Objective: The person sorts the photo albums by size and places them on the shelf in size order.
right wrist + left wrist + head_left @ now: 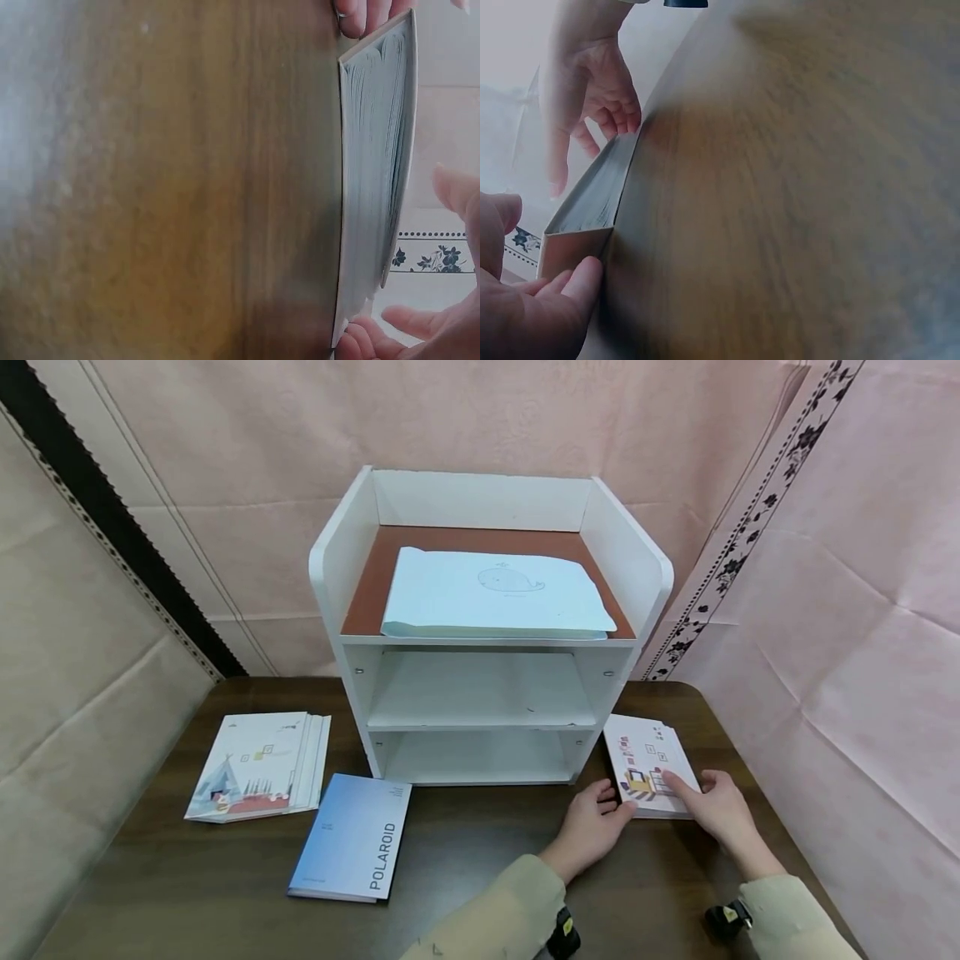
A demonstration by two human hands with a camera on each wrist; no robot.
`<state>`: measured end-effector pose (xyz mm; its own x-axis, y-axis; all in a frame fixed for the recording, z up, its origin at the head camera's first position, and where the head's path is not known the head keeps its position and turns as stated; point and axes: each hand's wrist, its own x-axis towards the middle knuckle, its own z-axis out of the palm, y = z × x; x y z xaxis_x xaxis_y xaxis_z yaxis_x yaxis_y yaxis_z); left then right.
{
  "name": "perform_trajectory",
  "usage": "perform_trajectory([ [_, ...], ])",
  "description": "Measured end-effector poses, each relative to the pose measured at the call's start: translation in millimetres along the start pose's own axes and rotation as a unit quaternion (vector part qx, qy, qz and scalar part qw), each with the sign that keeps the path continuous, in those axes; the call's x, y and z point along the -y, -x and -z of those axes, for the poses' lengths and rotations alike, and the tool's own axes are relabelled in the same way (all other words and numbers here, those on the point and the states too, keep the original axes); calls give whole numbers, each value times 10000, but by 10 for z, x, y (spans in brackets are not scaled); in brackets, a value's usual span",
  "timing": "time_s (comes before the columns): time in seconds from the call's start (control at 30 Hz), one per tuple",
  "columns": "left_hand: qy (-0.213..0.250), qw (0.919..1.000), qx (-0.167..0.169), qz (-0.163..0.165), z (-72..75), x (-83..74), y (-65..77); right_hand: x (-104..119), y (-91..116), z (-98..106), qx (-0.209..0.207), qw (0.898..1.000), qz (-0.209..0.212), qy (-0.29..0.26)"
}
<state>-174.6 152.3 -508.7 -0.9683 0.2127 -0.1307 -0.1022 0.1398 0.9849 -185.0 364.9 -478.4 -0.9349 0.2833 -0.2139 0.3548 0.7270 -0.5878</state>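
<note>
A thick white album with a colourful room drawing on its cover point(637, 747) lies at the right of the frame on the dark brown wooden surface point(465, 868). The left hand point(588, 828) touches its spine with its fingers, thumb apart; the right hand's point(722, 810) fingers touch the opposite edge, thumb above the cover. Neither grip is clamped. A blue rectangular POLAROID album point(352, 835) lies lower left of centre, beside a stack of white illustrated albums point(251, 760).
</note>
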Motion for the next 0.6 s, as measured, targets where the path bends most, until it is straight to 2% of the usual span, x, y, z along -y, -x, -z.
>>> perform_trajectory([
  [0.17,-160,9998,90,-125,-24,8,-37,-11,-39,28,126,9996,-251,-96],
  [0.4,-82,9999,86,-74,-43,-4,-42,-64,-102,64,384,9988,-265,123],
  [0.6,-176,9997,-18,-140,-38,45,-59,-58,-100,71,362,9989,-229,166],
])
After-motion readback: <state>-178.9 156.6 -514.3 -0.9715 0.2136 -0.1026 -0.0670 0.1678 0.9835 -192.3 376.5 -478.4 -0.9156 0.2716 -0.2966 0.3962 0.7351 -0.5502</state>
